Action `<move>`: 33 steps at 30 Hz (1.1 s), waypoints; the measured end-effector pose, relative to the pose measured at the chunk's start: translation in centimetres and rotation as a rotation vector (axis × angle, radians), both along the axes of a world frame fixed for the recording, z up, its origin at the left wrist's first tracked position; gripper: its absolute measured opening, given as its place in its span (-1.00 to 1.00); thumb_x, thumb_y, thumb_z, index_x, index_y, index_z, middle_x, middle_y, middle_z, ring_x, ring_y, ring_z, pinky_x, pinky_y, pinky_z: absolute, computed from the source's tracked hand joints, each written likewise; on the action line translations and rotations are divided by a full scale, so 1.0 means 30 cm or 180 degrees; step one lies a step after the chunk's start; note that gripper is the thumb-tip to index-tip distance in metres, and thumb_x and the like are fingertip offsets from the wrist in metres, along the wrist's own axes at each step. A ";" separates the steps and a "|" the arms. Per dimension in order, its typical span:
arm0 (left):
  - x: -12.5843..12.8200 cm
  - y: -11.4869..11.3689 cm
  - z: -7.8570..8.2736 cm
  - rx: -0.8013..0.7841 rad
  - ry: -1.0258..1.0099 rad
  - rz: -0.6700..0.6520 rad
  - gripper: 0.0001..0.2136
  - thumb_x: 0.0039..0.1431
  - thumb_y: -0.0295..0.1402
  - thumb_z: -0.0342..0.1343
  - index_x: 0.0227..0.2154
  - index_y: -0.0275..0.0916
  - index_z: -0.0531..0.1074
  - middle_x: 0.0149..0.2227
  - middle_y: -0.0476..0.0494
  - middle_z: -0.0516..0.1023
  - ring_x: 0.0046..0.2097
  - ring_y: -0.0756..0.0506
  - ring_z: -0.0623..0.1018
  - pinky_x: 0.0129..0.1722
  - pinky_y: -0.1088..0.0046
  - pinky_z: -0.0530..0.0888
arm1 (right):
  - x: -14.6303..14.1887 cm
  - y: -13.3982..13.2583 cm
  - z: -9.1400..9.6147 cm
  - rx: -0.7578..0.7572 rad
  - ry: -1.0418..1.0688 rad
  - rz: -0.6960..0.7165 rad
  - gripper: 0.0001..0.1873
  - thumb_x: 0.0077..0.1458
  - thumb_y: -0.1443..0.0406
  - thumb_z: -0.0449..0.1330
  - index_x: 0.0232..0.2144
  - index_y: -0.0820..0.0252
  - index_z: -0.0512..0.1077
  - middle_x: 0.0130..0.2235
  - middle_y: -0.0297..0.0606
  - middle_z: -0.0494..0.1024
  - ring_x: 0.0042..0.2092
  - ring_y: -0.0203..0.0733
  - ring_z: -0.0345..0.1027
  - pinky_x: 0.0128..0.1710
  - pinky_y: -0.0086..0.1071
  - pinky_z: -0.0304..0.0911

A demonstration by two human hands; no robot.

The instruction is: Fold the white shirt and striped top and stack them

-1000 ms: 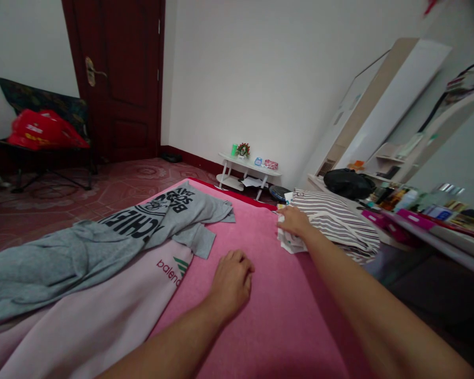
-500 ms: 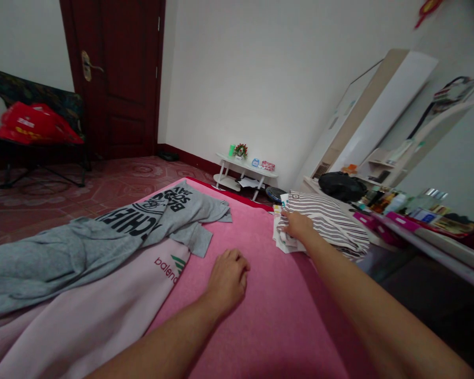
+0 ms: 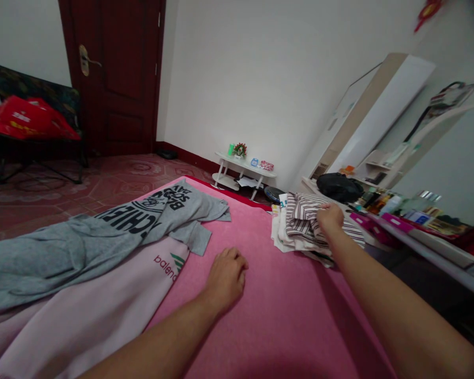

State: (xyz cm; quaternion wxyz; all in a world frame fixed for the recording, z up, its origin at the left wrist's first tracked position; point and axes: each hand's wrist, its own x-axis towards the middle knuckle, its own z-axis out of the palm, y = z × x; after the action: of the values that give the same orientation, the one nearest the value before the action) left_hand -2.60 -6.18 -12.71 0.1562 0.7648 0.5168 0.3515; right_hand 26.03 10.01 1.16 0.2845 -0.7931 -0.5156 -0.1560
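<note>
My right hand is closed on a fold of a brown-and-white striped shirt on top of a stack of folded clothes. The folded-over part of the shirt lies on the left side of the stack. My left hand rests on the pink bedspread, its fingers loosely curled and holding nothing. To the left lies a grey T-shirt with black lettering, spread out and wrinkled. Partly under it is a pale pink garment with a green-striped logo.
A small white table with a flower pot stands beyond the bed. On the right, a dressing table carries a black bag, bottles and a mirror. A folding chair at left holds a red bag, near a dark door.
My right hand has moved right from the left edge of the stack, drawing part of the striped shirt over itself. My left hand stays in place.
</note>
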 end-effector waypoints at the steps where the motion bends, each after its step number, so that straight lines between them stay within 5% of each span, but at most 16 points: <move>1: 0.000 0.000 0.000 0.0000 0.0002 -0.0001 -0.84 0.06 -0.49 0.03 -0.33 -0.21 0.48 -0.22 -0.13 0.44 -0.12 -0.12 0.38 -0.10 0.34 0.30 | -0.001 -0.016 0.007 0.0046 0.0028 -0.0055 -0.57 -0.06 0.43 0.01 -0.13 0.25 0.49 -0.18 -0.05 0.55 -0.17 -0.02 0.42 -0.28 -0.32 0.25; 5: -0.001 0.003 -0.002 0.0016 -0.0008 0.0002 -0.84 0.07 -0.49 0.03 -0.33 -0.21 0.48 -0.22 -0.13 0.44 -0.13 -0.12 0.38 -0.10 0.35 0.31 | -0.018 -0.055 0.031 -0.0096 0.0147 -0.0104 -0.62 -0.04 0.40 0.01 -0.29 0.08 0.57 -0.22 -0.20 0.58 -0.15 -0.06 0.42 -0.24 -0.34 0.23; 9: -0.001 0.007 -0.005 0.0004 -0.0024 -0.0007 -0.85 0.08 -0.48 0.03 -0.33 -0.20 0.48 -0.22 -0.13 0.44 -0.12 -0.12 0.38 -0.10 0.34 0.30 | -0.037 -0.056 0.044 -0.0265 0.0096 -0.0216 -0.63 0.06 0.12 0.04 -0.30 0.15 0.58 -0.20 0.00 0.57 -0.11 0.10 0.42 -0.20 -0.17 0.26; 12: 0.000 0.006 -0.007 0.0000 -0.0035 -0.0011 -0.85 0.08 -0.48 0.03 -0.32 -0.20 0.47 -0.22 -0.13 0.44 -0.12 -0.13 0.38 -0.10 0.34 0.30 | -0.053 -0.054 0.041 -0.0390 -0.0250 -0.0315 -0.47 -0.06 -0.07 0.17 -0.23 0.21 0.54 -0.16 0.09 0.53 -0.09 0.21 0.41 -0.22 -0.10 0.29; 15: -0.001 0.005 -0.008 0.0001 -0.0049 0.0000 -0.85 0.08 -0.48 0.03 -0.33 -0.20 0.47 -0.21 -0.13 0.43 -0.12 -0.13 0.38 -0.09 0.33 0.30 | -0.060 -0.058 0.047 -0.0466 -0.0692 -0.0388 -0.58 0.02 0.13 0.21 -0.10 0.24 0.42 -0.15 0.08 0.51 -0.11 0.12 0.43 -0.23 -0.17 0.31; 18: -0.001 0.006 -0.009 -0.0016 -0.0045 0.0008 -0.85 0.07 -0.49 0.03 -0.33 -0.20 0.47 -0.21 -0.14 0.43 -0.11 -0.13 0.38 -0.09 0.33 0.30 | -0.049 -0.069 0.080 -0.0287 -0.1457 -0.0173 -0.67 0.17 0.39 0.00 0.00 0.29 0.29 -0.20 0.05 0.51 -0.17 0.01 0.46 -0.22 -0.23 0.28; 23: -0.001 0.007 -0.011 -0.0038 -0.0043 0.0009 -0.84 0.06 -0.50 0.03 -0.32 -0.20 0.47 -0.20 -0.15 0.43 -0.10 -0.14 0.38 -0.09 0.33 0.30 | -0.031 -0.087 0.120 -0.0324 -0.2683 0.0461 -0.67 0.23 0.44 -0.18 -0.05 0.34 0.28 -0.20 0.08 0.46 -0.16 0.04 0.41 -0.24 -0.24 0.24; 33: -0.002 0.003 0.001 -0.0084 -0.0009 -0.0005 -0.84 0.08 -0.48 0.03 -0.32 -0.20 0.48 -0.20 -0.14 0.44 -0.10 -0.14 0.38 -0.09 0.32 0.30 | -0.172 -0.176 -0.138 -0.1403 -0.2522 0.1142 -0.61 0.08 0.50 -0.04 -0.08 0.18 0.38 -0.07 -0.12 0.43 -0.21 -0.11 0.44 -0.33 -0.37 0.18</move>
State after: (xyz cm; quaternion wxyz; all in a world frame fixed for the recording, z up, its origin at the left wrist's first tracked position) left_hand -2.65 -6.08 -12.67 0.1672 0.7626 0.5206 0.3456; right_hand 20.88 4.74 -3.00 -0.0860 -0.6126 -0.7335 -0.2816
